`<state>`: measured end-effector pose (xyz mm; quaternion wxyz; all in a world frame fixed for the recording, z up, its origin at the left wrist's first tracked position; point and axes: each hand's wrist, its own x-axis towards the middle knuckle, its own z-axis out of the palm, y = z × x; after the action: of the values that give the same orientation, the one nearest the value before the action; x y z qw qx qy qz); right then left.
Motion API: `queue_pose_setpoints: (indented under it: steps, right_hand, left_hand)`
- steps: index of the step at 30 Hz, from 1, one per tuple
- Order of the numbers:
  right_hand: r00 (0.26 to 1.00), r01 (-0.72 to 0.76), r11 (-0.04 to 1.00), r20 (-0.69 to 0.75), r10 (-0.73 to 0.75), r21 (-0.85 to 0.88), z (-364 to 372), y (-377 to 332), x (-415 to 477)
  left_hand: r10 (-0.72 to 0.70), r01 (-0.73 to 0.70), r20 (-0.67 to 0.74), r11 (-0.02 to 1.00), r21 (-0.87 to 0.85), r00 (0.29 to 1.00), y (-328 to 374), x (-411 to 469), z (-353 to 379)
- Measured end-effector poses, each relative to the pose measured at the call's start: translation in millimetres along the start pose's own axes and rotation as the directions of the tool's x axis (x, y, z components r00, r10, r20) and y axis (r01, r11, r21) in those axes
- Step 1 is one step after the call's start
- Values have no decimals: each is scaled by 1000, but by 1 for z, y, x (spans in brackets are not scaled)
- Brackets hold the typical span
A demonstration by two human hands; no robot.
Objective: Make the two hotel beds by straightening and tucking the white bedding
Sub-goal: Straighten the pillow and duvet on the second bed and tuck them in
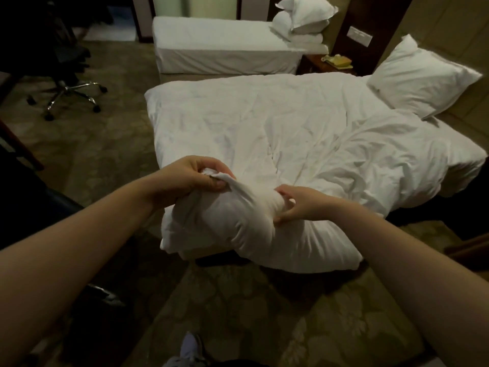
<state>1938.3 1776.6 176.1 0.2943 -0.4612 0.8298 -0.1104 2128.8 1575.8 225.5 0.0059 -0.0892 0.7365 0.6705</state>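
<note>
Two beds stand in view, and only the far bed (pixel 225 41) looks finished: its sheet lies flat and tight, with stacked pillows (pixel 301 19) at its head end. The near bed (pixel 465 154) is under a creased white duvet (pixel 277 123). The duvet's long axis runs from the foot corner nearest the person up and to the right, toward the head end, where a single pillow (pixel 423 75) leans. The duvet sits skewed and slumps over the bed's near side edge.

The duvet corner (pixel 238 207) is bunched and lifted just above the bed's near foot corner, held between both hands. The left hand (pixel 190 178) is on the foot side, its fingers (pixel 219 184) curled and pinching the tip of the fabric. The right hand (pixel 301 205) is on the head side, its fingers (pixel 284 193) clamped round the thick of the bunch.

Judgement: the whole body of the duvet lies beyond the fingers, away toward the head end. The left hand is nearer the foot edge. The next move would therefore call for drawing the corner back and out toward the foot corner, in line with that axis. The main risk is dragging the skewed bulk further over the near side edge.
</note>
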Motion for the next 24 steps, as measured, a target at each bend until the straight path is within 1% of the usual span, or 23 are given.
queue_pose_setpoints:
  steps: [2,3,6,8,10,11,12,13,14,15,16,17,18,19,20,21,22,23,24]
  right_hand:
    - [996,49,996,-69,-54,-74,3,7,9]
    - [994,66,993,-79,-74,-102,4,10,11]
    - [989,63,989,-124,-80,-133,5,20,20]
    - [976,30,988,-211,-62,-149,-7,21,32]
    - [938,5,993,-344,-45,-115,-33,14,54]
    - [900,11,994,-433,-56,-105,-49,6,69]
    - [842,21,994,-534,-74,-105,-66,-3,87]
    - [769,15,995,-634,-78,-103,-83,-15,107]
    - [684,6,996,-726,-70,-90,-97,-26,131]
    - [597,14,998,-800,-53,-55,-109,-37,155]
    - [532,33,999,-846,-26,-10,-118,-46,182]
    - [520,50,998,-854,0,30,-126,-52,209]
    - [565,63,997,-825,9,54,-130,-57,234]
    - [654,70,997,-757,-15,41,-131,-56,258]
    - [754,57,998,-656,-44,-1,-129,-53,278]
    - [838,17,999,-543,-42,-51,-126,-47,290]
    - [892,-42,995,-451,-2,-87,-125,-36,297]
    - [916,-91,989,-399,39,-113,-125,-21,300]
    - [922,-129,984,-380,73,-126,-124,-4,299]
  left_hand:
    - [-5,6,-22,999,32,1000,-2,17,0]
    - [-7,9,-45,999,38,999,-4,27,1]
    - [6,-2,-134,999,32,991,-13,55,-6]
    - [54,-48,-201,998,34,978,-16,75,-20]
    - [130,-98,-334,989,109,933,-10,99,-45]
    - [186,-130,-407,978,160,894,-5,114,-63]
    - [256,-177,-468,962,206,846,1,130,-83]
    - [335,-220,-512,937,273,791,8,147,-103]
    - [425,-224,-551,891,395,719,14,166,-125]
    - [512,-161,-567,817,554,646,20,187,-146]
    - [567,-27,-565,720,693,599,24,208,-164]
    - [564,148,-585,634,759,582,26,227,-178]
    - [517,284,-618,584,761,592,26,246,-186]
    - [451,354,-632,558,751,630,25,262,-188]
    - [385,374,-617,540,754,687,20,279,-187]
    - [322,373,-582,522,767,747,12,293,-183]
    - [255,373,-545,501,781,799,4,309,-178]
    - [189,380,-517,482,790,835,-4,323,-171]
    - [136,383,-493,468,797,859,-12,336,-162]
